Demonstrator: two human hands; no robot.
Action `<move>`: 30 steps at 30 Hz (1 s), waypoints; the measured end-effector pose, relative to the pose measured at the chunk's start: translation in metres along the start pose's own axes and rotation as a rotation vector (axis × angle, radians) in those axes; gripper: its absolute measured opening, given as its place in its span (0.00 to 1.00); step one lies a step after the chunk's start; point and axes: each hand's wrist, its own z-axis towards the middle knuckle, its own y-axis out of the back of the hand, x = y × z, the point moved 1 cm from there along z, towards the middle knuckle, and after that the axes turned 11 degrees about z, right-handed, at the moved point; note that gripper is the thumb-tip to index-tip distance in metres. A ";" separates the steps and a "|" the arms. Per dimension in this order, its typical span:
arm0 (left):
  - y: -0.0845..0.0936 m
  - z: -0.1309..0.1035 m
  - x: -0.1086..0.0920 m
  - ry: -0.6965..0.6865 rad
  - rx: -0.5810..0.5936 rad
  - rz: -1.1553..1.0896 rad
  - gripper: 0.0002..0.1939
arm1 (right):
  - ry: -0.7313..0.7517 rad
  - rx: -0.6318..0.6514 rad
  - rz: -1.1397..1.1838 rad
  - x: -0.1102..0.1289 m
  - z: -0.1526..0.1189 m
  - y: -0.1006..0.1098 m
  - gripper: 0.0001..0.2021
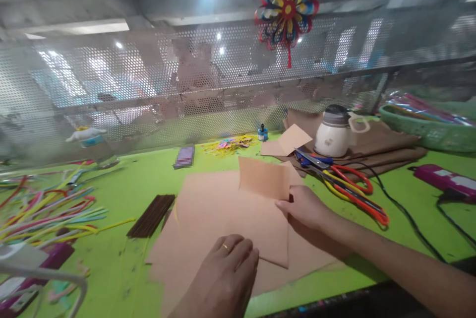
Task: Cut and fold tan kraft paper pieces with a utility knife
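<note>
A small piece of tan paper (263,179) stands raised at a slant, its right edge pinched between the thumb and fingers of my right hand (307,206). Below it, larger sheets of brown paper (208,214) lie flat on the green tabletop, one over another. My left hand (232,271), a ring on one finger, rests on these sheets near the front, its fingers curled and pressed together. Whatever may be under those fingertips is hidden. Several scissors (349,184) with red, yellow and blue handles lie to the right of my right hand.
A white jug (332,132) stands on folded brown material (394,147) at the back right, near a green basket (424,129). Dark brown strips (151,216) and colourful pipe-like strips (55,209) lie left. A small blue bottle (262,133) stands before the perforated metal screen (223,75).
</note>
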 end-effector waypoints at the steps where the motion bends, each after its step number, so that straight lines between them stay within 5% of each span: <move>1: 0.000 -0.001 -0.001 0.004 -0.008 0.000 0.12 | 0.001 -0.019 0.018 0.001 0.000 -0.001 0.06; 5: 0.004 -0.001 0.000 0.043 0.007 -0.097 0.10 | 0.018 -0.024 0.170 0.006 -0.003 -0.004 0.09; 8: 0.015 0.006 0.022 0.180 -0.032 -0.305 0.06 | 0.033 0.039 0.342 0.013 -0.008 -0.010 0.14; 12: 0.032 0.027 0.076 0.880 -0.163 -0.748 0.18 | -0.048 0.098 0.672 0.023 -0.005 -0.012 0.19; 13: 0.034 0.033 0.085 0.924 -0.131 -0.816 0.21 | -0.070 0.124 0.715 0.026 -0.003 -0.012 0.20; 18: 0.019 0.048 0.087 0.921 0.019 -1.252 0.28 | -0.067 0.182 0.695 0.039 0.015 -0.008 0.17; 23: -0.008 0.042 0.078 1.028 -0.059 -1.433 0.23 | -0.092 0.241 0.859 0.034 0.021 -0.012 0.19; 30: -0.014 0.045 0.072 1.101 -0.178 -1.536 0.18 | -0.302 0.252 0.903 0.026 0.015 -0.021 0.20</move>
